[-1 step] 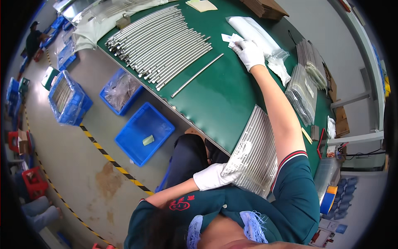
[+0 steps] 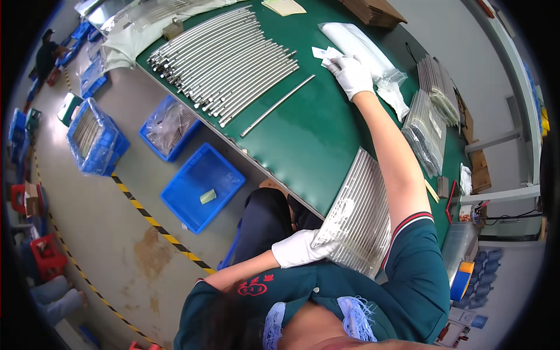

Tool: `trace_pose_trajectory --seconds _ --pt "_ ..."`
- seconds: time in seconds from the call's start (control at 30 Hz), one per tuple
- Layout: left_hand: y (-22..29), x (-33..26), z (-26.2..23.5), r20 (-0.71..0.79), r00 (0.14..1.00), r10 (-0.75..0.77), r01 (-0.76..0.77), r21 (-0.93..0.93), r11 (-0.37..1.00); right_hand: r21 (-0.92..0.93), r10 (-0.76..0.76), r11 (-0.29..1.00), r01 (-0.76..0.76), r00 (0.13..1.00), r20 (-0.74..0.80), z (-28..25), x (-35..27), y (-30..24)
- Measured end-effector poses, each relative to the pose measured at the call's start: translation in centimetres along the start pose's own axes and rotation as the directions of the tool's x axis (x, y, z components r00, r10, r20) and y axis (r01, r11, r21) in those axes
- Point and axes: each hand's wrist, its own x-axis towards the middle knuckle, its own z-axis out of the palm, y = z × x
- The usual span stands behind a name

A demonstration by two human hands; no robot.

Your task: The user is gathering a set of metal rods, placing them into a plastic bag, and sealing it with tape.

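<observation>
The work looks to be partly done. The clear plastic bag of metal rods [image 2: 364,201] lies in front of the person and seems well filled, while to its right, beyond the right forearm, more bagged rods [image 2: 424,131] are already piled. Far to the left of the bag, a wide row of loose rods [image 2: 230,67] is not yet bagged, and one single rod [image 2: 277,106] lies apart, between that row and the bag.

The gloved left hand [image 2: 300,249] touches the near left corner of the bag; its fingertips are lost in the shiny film, so I cannot tell how tight this grip is. The gloved right hand [image 2: 353,77], beyond the bag, has its fingers bent over small white slips [image 2: 324,55], but whether they are pinched, I cannot tell.

As for room, the green bench [image 2: 303,154] shows a broad bare stretch from the bag to the single rod. On the near side there is less margin: the bag extends past the bench edge, toward the person's body.
</observation>
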Motion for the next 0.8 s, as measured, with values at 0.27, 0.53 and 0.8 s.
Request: trace_pose_trajectory --seconds 0.27,0.53,0.8 --pt "-0.1 0.2 -0.1 -0.002 1.0 0.023 -0.023 0.044 0.999 -0.051 -0.002 0.999 0.003 1.0 0.026 -0.7 0.9 0.0" --pt "0.0 0.4 0.1 -0.021 1.0 0.0 0.0 0.035 0.999 -0.139 0.066 0.989 -0.054 0.994 0.087 -1.1 0.9 -0.1" --pt "0.0 0.2 0.0 -0.034 0.999 0.023 -0.02 0.068 0.997 0.194 0.248 0.908 -0.371 0.849 0.466 -2.3 2.3 0.6"
